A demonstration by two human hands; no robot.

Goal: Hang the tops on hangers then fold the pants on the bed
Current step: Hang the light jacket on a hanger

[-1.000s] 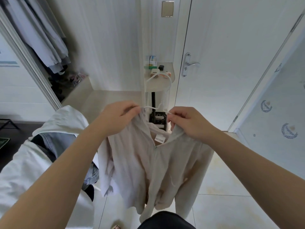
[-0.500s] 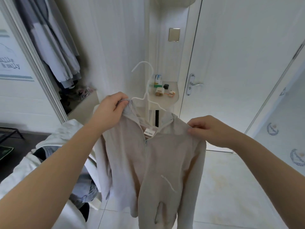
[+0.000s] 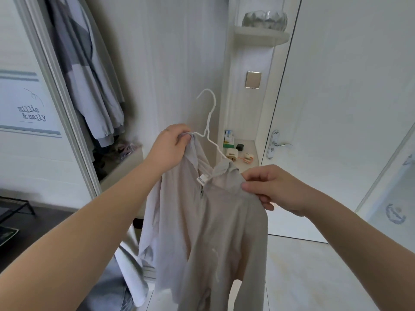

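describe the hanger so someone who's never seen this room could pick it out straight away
Look left of the white door, at the pale beige zip top held up mid-frame by the left hand and right hand. The hanger is the thin white wire rising from its collar. Unlike the grey clothes hanging in the wardrobe, its hook stands free in the air, caught on nothing.

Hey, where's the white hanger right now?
Center of the head view: the white hanger is inside the neck of the beige top, its hook sticking up just right of the left hand, while the right hand pinches the other shoulder.
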